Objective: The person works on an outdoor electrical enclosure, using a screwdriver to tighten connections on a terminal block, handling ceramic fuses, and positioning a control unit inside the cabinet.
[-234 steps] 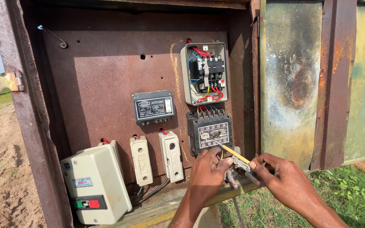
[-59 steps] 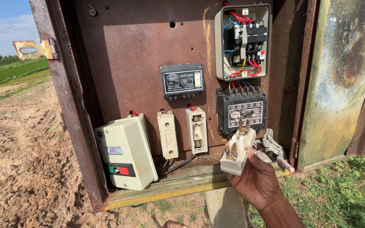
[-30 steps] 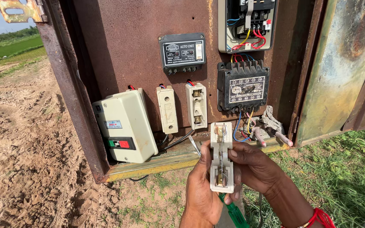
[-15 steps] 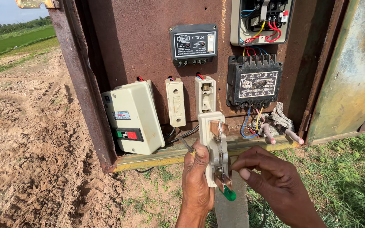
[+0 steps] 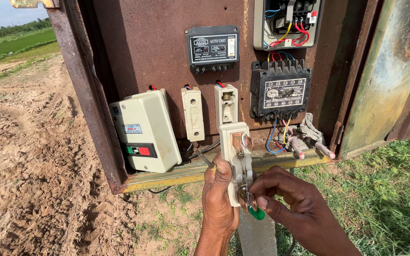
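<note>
My left hand (image 5: 218,199) grips a cream fuse carrier (image 5: 235,156), held upright with its metal contacts and thin fuse wire facing me. A thin metal rod (image 5: 204,159) also sticks out of this hand's fingers. My right hand (image 5: 294,208) pinches a green-handled tool (image 5: 255,212) at the carrier's lower end, where the wire meets the bottom contact. Just behind, on the rusty panel (image 5: 153,52), is the open fuse base (image 5: 226,105) with its slot bare. A second cream fuse (image 5: 193,114) sits closed beside it.
The rusty steel cabinet holds a cream starter box (image 5: 145,130) with green and red buttons, a black auto unit (image 5: 212,47), a black terminal block (image 5: 280,90) and an open contactor (image 5: 288,23) with coloured wires. Two pink-tipped handles (image 5: 309,149) lie on the yellow ledge (image 5: 176,174). Sandy soil left, grass right.
Both hands brought the fuse carrier down from the cabinet and turned it upright. The right hand moved onto its lower end with the green-handled tool. The camera moved closer.
</note>
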